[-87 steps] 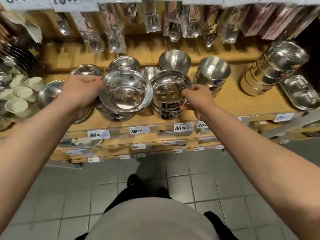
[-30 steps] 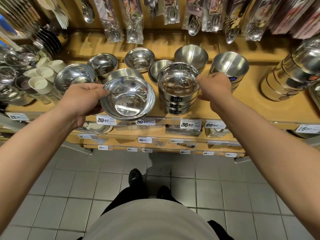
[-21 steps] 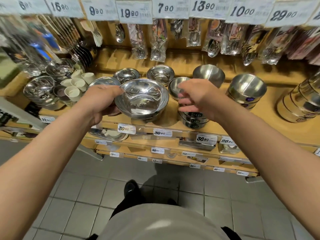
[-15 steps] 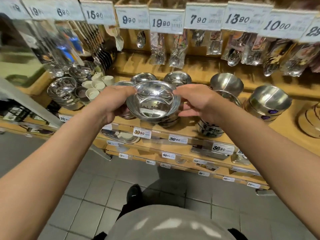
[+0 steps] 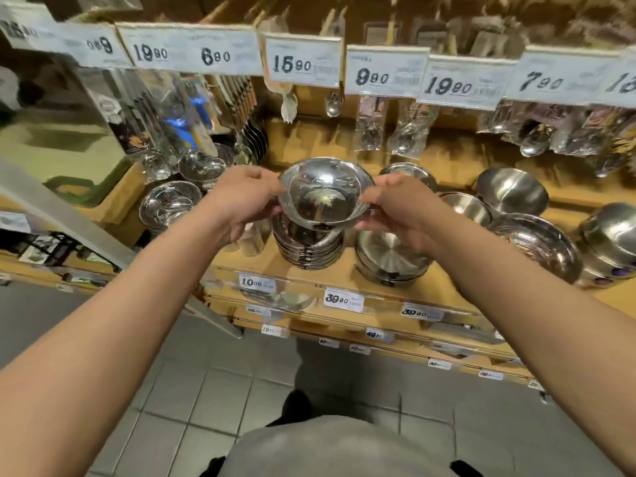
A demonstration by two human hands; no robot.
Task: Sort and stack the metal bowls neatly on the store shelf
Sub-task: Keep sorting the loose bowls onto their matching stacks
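Two hands hold one shiny round steel bowl (image 5: 323, 194) in the head view: the left hand (image 5: 241, 204) and the right hand (image 5: 395, 208) each pinch opposite sides of its rim, fingers curled on it. It hangs just above a stack of nested steel bowls (image 5: 308, 247) on the yellow wooden shelf (image 5: 344, 273). Best, I judge, to centre it, keep it level, lower straight, and release both sides together.

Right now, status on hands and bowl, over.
Left hand and right hand grip the bowl by opposite rims. Bowl held over the stack. Nothing between them.
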